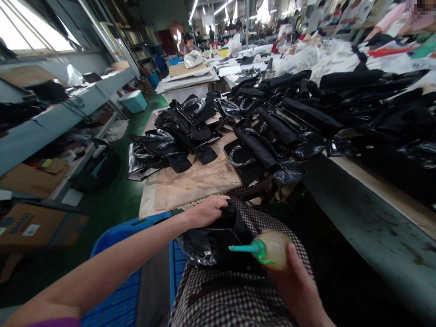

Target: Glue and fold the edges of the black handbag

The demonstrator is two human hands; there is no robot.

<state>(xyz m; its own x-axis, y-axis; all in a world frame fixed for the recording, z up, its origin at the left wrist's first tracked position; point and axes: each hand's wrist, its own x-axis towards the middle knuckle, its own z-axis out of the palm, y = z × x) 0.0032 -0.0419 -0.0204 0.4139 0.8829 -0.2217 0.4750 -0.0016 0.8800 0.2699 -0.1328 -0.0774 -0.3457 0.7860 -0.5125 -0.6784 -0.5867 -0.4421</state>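
Observation:
On my lap lies a black handbag [225, 245] with a plastic-wrapped handle, its upper part lifted open. My left hand [209, 211] is closed on the raised black edge at the bag's far side. In my right hand [298, 284] is a squeeze glue bottle [275, 250], cloudy and pale, with a green cap and a long green nozzle. The nozzle points left, over the bag; whether it touches the bag I cannot tell. Under the bag is a checked apron [235, 299] across my legs.
A worn board-topped table [194, 181] ahead bears piles of black bags [190, 122]. More black pieces [327, 104] cover the long table at right. A blue plastic crate [116, 236] stands at my left, with shelves and a cardboard box [30, 225] beyond. Several people work further back.

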